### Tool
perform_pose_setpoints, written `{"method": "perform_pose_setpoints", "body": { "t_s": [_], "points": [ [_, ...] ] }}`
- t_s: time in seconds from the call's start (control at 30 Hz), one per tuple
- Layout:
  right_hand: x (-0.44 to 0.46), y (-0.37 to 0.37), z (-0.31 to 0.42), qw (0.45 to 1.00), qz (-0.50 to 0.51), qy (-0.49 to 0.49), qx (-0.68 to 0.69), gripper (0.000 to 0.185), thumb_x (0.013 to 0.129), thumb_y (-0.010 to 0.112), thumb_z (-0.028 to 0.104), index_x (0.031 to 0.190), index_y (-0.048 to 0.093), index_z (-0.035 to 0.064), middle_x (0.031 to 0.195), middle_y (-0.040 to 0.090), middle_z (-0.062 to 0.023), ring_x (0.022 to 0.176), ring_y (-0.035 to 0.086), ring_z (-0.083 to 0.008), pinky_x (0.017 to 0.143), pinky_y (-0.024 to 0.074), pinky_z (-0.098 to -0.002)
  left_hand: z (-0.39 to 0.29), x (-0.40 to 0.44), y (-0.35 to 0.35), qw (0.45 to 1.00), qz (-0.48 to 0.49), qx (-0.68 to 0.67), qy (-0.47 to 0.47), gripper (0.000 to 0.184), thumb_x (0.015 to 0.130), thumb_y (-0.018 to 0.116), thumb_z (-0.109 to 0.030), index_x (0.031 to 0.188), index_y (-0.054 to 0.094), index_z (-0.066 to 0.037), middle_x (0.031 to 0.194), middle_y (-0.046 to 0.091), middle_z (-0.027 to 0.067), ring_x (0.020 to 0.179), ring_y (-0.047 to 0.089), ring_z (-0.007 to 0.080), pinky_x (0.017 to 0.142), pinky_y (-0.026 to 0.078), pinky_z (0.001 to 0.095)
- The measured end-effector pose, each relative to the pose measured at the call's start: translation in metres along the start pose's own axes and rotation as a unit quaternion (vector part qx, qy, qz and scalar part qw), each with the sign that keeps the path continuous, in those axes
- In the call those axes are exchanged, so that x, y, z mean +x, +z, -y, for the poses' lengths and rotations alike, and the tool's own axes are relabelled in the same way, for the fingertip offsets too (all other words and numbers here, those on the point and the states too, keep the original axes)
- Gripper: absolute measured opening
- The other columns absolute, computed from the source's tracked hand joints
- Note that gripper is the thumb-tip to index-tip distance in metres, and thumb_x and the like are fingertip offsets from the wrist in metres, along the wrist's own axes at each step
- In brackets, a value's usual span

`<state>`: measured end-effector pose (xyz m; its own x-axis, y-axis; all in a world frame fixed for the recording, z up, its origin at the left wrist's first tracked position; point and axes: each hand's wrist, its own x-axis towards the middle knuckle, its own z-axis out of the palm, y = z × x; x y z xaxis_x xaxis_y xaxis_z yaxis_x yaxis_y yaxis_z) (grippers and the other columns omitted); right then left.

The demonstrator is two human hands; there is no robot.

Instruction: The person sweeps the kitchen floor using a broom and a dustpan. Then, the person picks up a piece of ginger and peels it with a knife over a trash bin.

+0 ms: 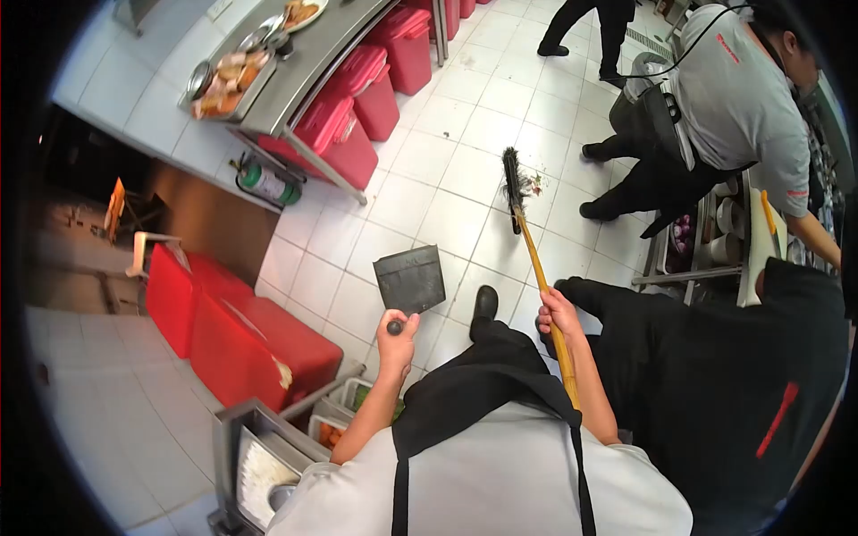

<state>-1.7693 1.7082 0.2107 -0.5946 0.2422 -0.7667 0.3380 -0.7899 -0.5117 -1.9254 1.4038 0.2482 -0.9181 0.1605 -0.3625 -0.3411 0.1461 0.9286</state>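
Observation:
My left hand point(399, 337) is closed round the upright handle of a black dustpan point(409, 279), seen from above with its pan near the floor. In my right hand point(559, 314) is the yellow wooden handle of a broom point(534, 259), which slants up and away from me. The broom's dark bristle head point(512, 188) rests on the white tiles. Beside the bristles, on their right, lies a small heap of sweepings point(534, 184) with reddish and dark bits. The dustpan is apart from the heap, nearer to me and to the left.
One co-worker point(742, 98) bends over the right-hand counter; another in black point(715, 393) is close on my right. Farther off stand a person's legs point(590, 36). Red lidded bins point(335, 138) line a steel table point(322, 49). A fire extinguisher point(265, 181) and red boxes point(259, 344) are left.

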Motion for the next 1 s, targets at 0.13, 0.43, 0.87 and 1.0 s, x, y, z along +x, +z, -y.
{"method": "perform_pose_setpoints", "body": {
  "t_s": [0.13,0.43,0.87,1.0],
  "points": [
    [0.062,0.036,0.054,1.0,0.018,-0.011,0.004,0.05,0.091,0.059,0.024,0.136,0.036,0.0173,0.064,0.039,0.0033,0.045,0.036,-0.0063,0.039,0.0322,-0.024,-0.044,0.078,0.006,0.999,0.046,0.023,0.001,0.022,0.085,0.06,0.004,0.08,0.044,-0.01,0.064,0.042,-0.0032,0.053,0.037,0.0063,0.046,0.028,0.0223],
    [0.185,0.147,0.197,0.995,0.003,-0.03,-0.095,0.062,0.09,0.059,0.018,0.143,0.028,0.0129,0.064,0.041,0.0018,0.045,0.037,-0.0074,0.038,0.0318,-0.0253,-0.126,0.233,0.021,0.985,0.091,0.144,0.037,0.019,0.08,0.067,0.002,0.075,0.051,-0.008,0.099,0.062,0.0153,0.133,0.04,0.0264,0.096,0.035,0.0313],
    [0.43,0.294,0.314,0.93,-0.123,0.004,-0.345,0.062,0.087,0.06,0.013,0.142,0.033,0.0071,0.065,0.051,-0.0055,0.046,0.047,-0.014,0.039,0.041,-0.0316,-0.129,0.584,0.081,0.955,0.179,0.234,0.038,0.019,0.073,0.07,-0.004,0.074,0.052,-0.007,0.076,0.06,0.0068,0.078,0.061,0.0246,0.074,0.047,0.0324],
    [0.517,0.307,0.341,0.888,-0.153,-0.008,-0.433,0.065,0.085,0.064,0.015,0.141,0.034,0.004,0.068,0.057,-0.0096,0.049,0.051,-0.0179,0.041,0.0454,-0.0355,-0.121,0.643,0.081,0.941,0.228,0.235,0.081,0.019,0.073,0.072,-0.006,0.075,0.052,-0.006,0.077,0.058,0.009,0.077,0.061,0.0286,0.071,0.047,0.0339]
  ]
}}
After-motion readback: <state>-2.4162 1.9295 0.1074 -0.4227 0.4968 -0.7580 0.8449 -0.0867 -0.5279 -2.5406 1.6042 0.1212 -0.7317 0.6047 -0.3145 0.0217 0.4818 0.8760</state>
